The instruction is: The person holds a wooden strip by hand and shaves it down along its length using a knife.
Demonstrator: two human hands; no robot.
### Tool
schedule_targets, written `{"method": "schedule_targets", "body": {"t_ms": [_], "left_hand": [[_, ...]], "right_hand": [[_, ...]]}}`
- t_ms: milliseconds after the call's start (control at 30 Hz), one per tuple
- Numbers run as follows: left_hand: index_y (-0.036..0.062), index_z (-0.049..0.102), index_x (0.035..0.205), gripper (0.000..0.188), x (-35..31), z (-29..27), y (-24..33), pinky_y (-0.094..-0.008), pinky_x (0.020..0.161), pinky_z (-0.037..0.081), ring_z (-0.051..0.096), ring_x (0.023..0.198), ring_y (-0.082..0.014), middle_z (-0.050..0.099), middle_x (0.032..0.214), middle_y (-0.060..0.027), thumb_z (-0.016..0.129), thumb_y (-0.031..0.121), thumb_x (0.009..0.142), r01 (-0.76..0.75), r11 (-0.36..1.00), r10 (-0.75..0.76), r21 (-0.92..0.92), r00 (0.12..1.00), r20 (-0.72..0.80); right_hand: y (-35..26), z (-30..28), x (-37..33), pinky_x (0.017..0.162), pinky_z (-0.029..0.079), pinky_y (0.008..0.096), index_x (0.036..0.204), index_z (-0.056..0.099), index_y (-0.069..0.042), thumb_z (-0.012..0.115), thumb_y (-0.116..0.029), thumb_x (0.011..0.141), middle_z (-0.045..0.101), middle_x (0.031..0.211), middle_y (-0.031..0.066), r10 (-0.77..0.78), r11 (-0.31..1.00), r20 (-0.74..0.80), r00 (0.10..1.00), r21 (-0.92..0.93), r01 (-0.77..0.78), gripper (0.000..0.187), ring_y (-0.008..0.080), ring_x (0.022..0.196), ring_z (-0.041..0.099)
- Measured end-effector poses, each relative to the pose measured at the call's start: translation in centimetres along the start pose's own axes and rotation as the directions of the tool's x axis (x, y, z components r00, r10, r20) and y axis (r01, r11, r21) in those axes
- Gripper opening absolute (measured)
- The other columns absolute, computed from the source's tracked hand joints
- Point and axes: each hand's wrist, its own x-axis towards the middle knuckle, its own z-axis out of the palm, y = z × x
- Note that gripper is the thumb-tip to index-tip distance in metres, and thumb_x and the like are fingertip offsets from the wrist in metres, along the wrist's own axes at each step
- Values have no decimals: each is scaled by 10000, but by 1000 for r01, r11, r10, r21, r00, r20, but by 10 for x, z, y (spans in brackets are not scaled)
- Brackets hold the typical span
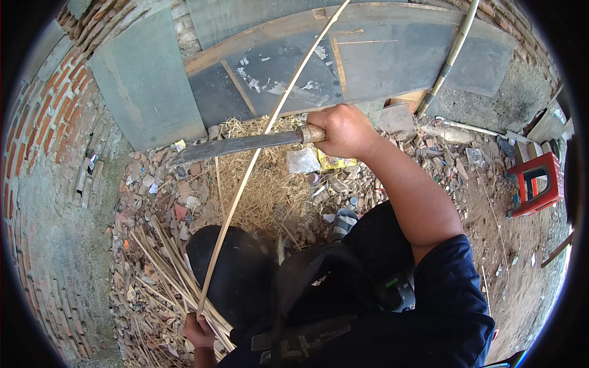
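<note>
My right hand (pixel 343 130) is closed round the wooden handle of a machete (pixel 230 146), its long dark blade pointing left. In my left hand (pixel 199 331), low at the left, is the near end of a long, thin bamboo strip (pixel 236 197). That strip slants up and away to the right, past the top edge of the picture. Blade and strip cross near the middle; whether they touch I cannot tell. Beside my left knee lies a bundle of similar bamboo strips (pixel 162 260). A heap of pale shavings (pixel 257 196) covers the ground beyond my knees.
Rubble and litter (pixel 368 184) spread over the ground. Grey boards (pixel 392 67) lean along the far side, with a bamboo pole (pixel 448 61) against them. A brick wall (pixel 55 202) rises at the left. A red plastic stool (pixel 538 187) stands at the right.
</note>
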Motion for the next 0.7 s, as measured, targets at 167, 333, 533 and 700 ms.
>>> {"method": "schedule_targets", "body": {"t_ms": [167,333,533,700], "left_hand": [[26,513,773,524,2,1,5,-493,516,393,543,581,-471,525,619,-222,461,483,1023,-11,1000,11,-12,1000,-13],[21,522,761,504,2,3,4,-479,507,378,526,552,-448,500,588,-202,468,449,1023,2,999,-1,-55,1000,18],[7,472,771,523,17,-3,23,-412,506,362,502,511,-306,470,574,-145,428,437,1064,-60,995,67,-79,994,89],[-1,501,760,494,34,-16,61,-413,516,382,523,518,-295,495,575,-152,459,389,1060,-51,988,74,-145,985,157]], "right_hand": [[-2,-2,0,691,554,487,892,651,-123,711,-165,693,695,764,105,17,1000,3,1000,6,-17,212,356,766,698],[-1,-1,-1,699,557,484,890,648,-128,710,-172,695,698,770,98,28,1000,-15,999,3,-28,210,353,771,700],[-2,2,-1,709,559,487,882,642,-124,713,-192,700,698,775,97,26,1000,-13,1000,-1,-26,207,350,781,701],[-12,3,-1,717,564,487,868,652,-125,721,-204,707,702,782,97,10,1000,28,1000,27,-10,192,353,785,701]]}}
